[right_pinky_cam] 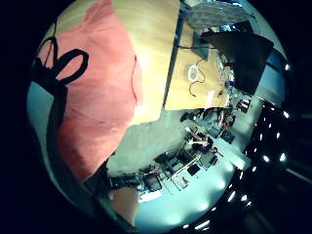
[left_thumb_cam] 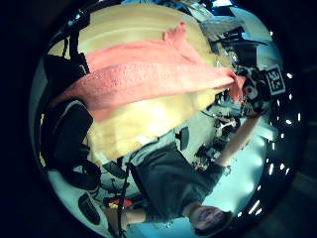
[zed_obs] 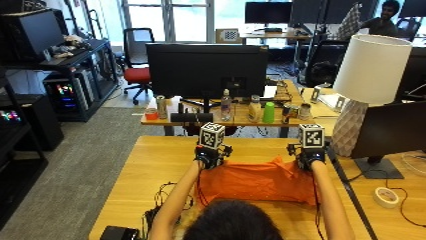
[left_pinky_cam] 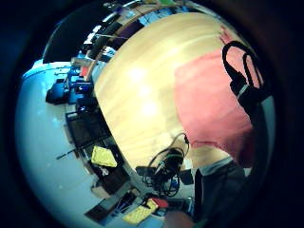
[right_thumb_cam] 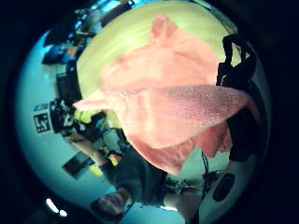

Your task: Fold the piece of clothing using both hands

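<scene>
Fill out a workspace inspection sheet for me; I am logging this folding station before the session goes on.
Surface: wooden table, pale, bare at its left part.
Job's things: orange garment, lifted by its far edge, its lower part draped on the table toward the person.
Clutter: tape roll on the adjoining desk at right.
Grippers: left hand and right hand each grip a far corner of the garment.
Cables: black cables lying on the table by the left forearm.
Surroundings: dark monitor, bottles, white lamp, red chair.
</scene>
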The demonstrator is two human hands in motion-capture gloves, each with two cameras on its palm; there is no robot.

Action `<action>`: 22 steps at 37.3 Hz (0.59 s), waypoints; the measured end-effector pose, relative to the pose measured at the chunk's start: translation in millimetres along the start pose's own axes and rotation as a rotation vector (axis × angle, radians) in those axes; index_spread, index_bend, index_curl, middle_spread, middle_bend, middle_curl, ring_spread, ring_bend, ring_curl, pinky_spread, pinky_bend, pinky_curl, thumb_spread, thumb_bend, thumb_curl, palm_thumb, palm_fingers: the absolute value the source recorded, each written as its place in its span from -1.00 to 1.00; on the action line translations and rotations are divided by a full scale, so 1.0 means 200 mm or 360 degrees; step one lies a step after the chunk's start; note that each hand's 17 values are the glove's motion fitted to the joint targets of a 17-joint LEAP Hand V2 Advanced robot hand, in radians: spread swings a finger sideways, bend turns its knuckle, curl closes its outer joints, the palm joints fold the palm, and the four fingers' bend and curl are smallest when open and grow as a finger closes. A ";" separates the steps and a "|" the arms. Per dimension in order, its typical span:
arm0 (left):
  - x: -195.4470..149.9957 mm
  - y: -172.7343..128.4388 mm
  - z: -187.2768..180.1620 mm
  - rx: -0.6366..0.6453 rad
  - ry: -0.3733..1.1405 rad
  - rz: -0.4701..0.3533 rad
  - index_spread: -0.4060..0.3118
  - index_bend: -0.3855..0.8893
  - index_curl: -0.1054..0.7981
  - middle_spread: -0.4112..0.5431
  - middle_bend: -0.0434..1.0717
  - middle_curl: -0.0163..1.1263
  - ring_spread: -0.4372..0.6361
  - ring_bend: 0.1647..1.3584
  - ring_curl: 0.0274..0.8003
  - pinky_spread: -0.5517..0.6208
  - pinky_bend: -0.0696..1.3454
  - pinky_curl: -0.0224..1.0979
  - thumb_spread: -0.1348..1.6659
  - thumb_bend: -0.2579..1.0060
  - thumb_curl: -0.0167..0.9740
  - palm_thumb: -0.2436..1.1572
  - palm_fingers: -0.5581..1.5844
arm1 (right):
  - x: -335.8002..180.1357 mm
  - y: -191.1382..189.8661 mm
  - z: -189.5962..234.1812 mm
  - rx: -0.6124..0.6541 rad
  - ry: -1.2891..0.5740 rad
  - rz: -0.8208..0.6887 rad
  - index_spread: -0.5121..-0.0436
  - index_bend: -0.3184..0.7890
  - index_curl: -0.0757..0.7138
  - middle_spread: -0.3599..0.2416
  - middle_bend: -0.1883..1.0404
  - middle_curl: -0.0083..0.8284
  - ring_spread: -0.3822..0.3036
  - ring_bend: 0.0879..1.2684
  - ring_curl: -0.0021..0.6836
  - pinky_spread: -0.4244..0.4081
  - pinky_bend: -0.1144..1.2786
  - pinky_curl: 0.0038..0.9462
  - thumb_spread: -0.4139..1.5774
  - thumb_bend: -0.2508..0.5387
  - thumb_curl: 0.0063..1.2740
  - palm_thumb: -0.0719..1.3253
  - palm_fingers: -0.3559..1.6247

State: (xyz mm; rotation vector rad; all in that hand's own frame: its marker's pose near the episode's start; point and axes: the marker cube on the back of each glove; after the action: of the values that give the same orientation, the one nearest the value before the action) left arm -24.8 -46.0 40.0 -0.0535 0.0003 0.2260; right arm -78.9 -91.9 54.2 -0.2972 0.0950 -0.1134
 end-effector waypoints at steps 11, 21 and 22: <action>-0.03 -0.15 0.01 0.0040 -0.0240 -0.0446 -0.71 -0.12 0.20 -0.87 -0.14 -0.03 -0.86 -0.48 0.04 -0.66 -0.57 -0.26 0.60 -0.61 -0.58 0.13 0.64 | -0.21 -0.19 -0.06 0.0076 0.0065 0.0183 0.05 -0.12 0.27 -0.39 -0.07 0.23 -0.60 -0.07 0.37 -0.71 0.05 -0.10 0.54 -0.38 -0.49 0.78 0.63; -0.07 -0.25 0.17 -0.0026 -0.0204 -0.0595 -0.72 -0.11 0.23 -0.87 -0.13 -0.01 -0.85 -0.57 0.02 -0.65 -0.59 -0.25 0.60 -0.61 -0.58 0.12 0.63 | -0.26 -0.36 0.10 0.0121 -0.0048 0.0310 0.05 -0.12 0.27 -0.38 -0.06 0.24 -0.59 -0.08 0.39 -0.68 -0.01 -0.10 0.57 -0.38 -0.51 0.78 0.62; -0.07 -0.25 0.18 -0.0031 -0.0199 -0.0594 -0.72 -0.11 0.24 -0.87 -0.13 -0.01 -0.85 -0.58 0.02 -0.64 -0.60 -0.25 0.60 -0.61 -0.58 0.12 0.63 | -0.26 -0.36 0.11 0.0134 -0.0048 0.0312 0.05 -0.12 0.27 -0.38 -0.06 0.24 -0.60 -0.08 0.39 -0.68 -0.01 -0.10 0.57 -0.38 -0.50 0.78 0.62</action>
State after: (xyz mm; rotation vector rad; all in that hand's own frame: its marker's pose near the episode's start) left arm -28.5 -95.7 78.2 -0.0576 -0.1355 -0.1441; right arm -135.2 -148.1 100.4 -0.2041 0.0888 0.0816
